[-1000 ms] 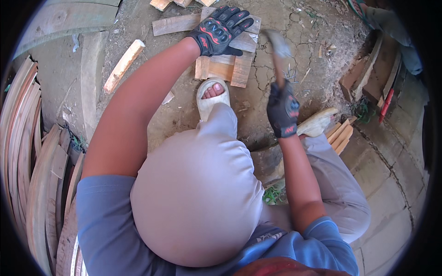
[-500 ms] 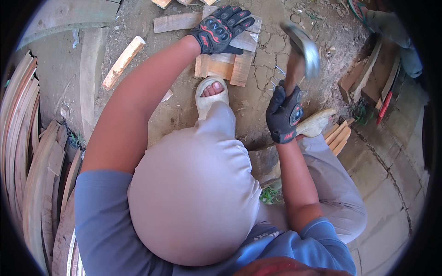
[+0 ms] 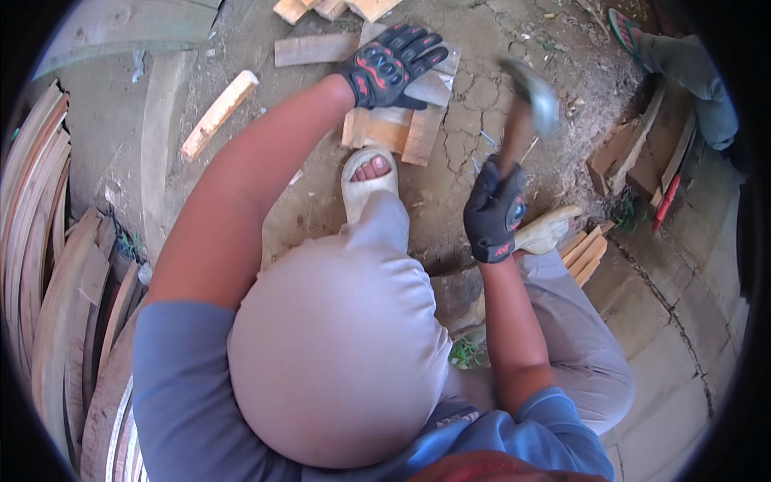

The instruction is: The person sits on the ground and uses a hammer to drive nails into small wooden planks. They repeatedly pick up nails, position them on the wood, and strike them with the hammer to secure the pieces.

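My left hand (image 3: 390,67), in a black glove with red trim, lies flat with fingers spread on a small assembly of wooden boards (image 3: 384,128) on the ground. A sandal on my foot (image 3: 371,178) rests just in front of the boards. My right hand (image 3: 495,207), gloved the same way, is wrapped round the wooden handle of a hammer (image 3: 536,100). The hammer's metal head is raised and slightly blurred, to the right of the boards. Several loose nails (image 3: 487,138) lie on the cracked soil beyond the right hand.
Loose wood pieces (image 3: 329,8) lie beyond the boards, and one pale stick (image 3: 218,114) to their left. Long planks (image 3: 32,241) are stacked at the left. Another person's leg (image 3: 691,76) shows at upper right, near wooden blocks (image 3: 642,140) and a red tool (image 3: 666,202).
The hammer and my right hand have shifted slightly downward in the picture. My left hand stays spread on the boards. More of the other person's leg and sandal now shows.
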Demonstrator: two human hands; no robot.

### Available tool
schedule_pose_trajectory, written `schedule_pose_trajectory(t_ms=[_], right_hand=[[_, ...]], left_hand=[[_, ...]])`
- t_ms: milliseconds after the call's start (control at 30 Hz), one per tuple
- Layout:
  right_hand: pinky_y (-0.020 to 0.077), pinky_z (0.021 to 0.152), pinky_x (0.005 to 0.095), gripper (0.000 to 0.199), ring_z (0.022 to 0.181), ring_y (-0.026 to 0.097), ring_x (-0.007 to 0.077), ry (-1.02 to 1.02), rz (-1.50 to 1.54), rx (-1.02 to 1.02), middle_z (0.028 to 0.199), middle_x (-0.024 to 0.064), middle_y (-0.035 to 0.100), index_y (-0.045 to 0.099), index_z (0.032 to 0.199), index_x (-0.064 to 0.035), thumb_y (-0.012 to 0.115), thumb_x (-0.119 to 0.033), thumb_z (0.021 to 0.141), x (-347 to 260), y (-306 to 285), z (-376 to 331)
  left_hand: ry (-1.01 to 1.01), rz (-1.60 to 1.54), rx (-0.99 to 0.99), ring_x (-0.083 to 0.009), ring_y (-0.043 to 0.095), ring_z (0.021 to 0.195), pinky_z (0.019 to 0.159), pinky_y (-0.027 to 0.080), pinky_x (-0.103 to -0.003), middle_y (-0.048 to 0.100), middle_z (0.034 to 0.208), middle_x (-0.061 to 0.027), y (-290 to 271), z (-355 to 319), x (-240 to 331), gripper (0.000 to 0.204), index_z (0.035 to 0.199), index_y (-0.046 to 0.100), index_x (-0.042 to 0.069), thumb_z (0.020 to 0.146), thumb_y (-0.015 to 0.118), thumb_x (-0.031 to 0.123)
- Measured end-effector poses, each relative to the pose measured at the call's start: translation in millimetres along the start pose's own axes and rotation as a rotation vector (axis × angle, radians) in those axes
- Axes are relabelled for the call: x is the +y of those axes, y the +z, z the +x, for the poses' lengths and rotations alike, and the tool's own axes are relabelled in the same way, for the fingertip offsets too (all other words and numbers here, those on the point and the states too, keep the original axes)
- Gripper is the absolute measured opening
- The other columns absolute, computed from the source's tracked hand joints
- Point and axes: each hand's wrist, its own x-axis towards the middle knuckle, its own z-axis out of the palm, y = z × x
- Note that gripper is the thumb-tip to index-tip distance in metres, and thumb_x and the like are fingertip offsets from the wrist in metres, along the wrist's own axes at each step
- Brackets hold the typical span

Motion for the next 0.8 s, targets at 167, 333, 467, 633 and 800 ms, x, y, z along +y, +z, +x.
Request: schedule_pose_trajectory(t_ms=[167, 333, 467, 633, 800], right_hand=[[0.0542, 0.073, 0.0549, 0.032, 0.087, 0.073, 0.0465, -0.002, -0.244, -0.2, 0.097, 0.0264, 0.072, 0.063, 0.12, 0.0, 0.059, -0.03, 0.109, 6.4, 11.3, 0.6], [0.0543, 0.075, 0.056, 0.031, 0.088, 0.072, 0.0476, -0.093, -0.093, -0.056, 0.099, 0.0282, 0.072, 0.063, 0.119, 0.0001, 0.061, -0.029, 0.108, 11.2, 2.3, -9.3], [0.0553, 0.075, 0.0557, 0.037, 0.088, 0.072, 0.0488, 0.136, -0.163, -0.205, 0.099, 0.0287, 0.073, 0.065, 0.12, -0.0004, 0.057, -0.035, 0.111, -4.1, -0.3, 0.9], [0.0533, 0.071, 0.0582, 0.039, 0.083, 0.071, 0.0505, -0.099, -0.185, -0.01, 0.093, 0.0294, 0.072, 0.063, 0.117, -0.0005, 0.055, -0.039, 0.113, 47.4, 30.4, -3.9], [0.0547, 0.07, 0.058, 0.039, 0.081, 0.071, 0.0511, -0.025, 0.046, 0.056, 0.089, 0.0299, 0.071, 0.063, 0.116, -0.0015, 0.055, -0.04, 0.112, -12.2, -8.7, 3.4]], left_hand=[[-0.023, -0.001, -0.032, -0.0363, 0.03, 0.163, 0.136, 0.021, -0.053, 0.034, 0.176, -0.0149, -2.9, -1.3, 6.9, 0.099, 0.171, 0.034, 0.014, 0.096, 0.069, 0.067], [-0.02, -0.009, -0.034, -0.0375, 0.028, 0.164, 0.136, 0.02, -0.054, 0.03, 0.178, -0.016, -2.1, -2.8, 5.3, 0.104, 0.173, 0.029, 0.015, 0.094, 0.07, 0.069], [-0.041, -0.036, -0.017, -0.0363, 0.028, 0.164, 0.136, 0.021, -0.054, 0.034, 0.176, -0.0162, 0.0, -10.3, 2.7, 0.103, 0.171, 0.033, 0.013, 0.093, 0.071, 0.068], [-0.015, -0.03, -0.028, -0.0363, 0.028, 0.164, 0.137, 0.02, -0.053, 0.032, 0.177, -0.0151, -13.2, 6.3, 2.9, 0.104, 0.172, 0.031, 0.014, 0.093, 0.072, 0.068], [-0.044, -0.018, -0.029, -0.0359, 0.027, 0.165, 0.137, 0.02, -0.052, 0.03, 0.178, -0.0144, -4.4, -4.1, 0.8, 0.105, 0.173, 0.03, 0.015, 0.093, 0.071, 0.069]])
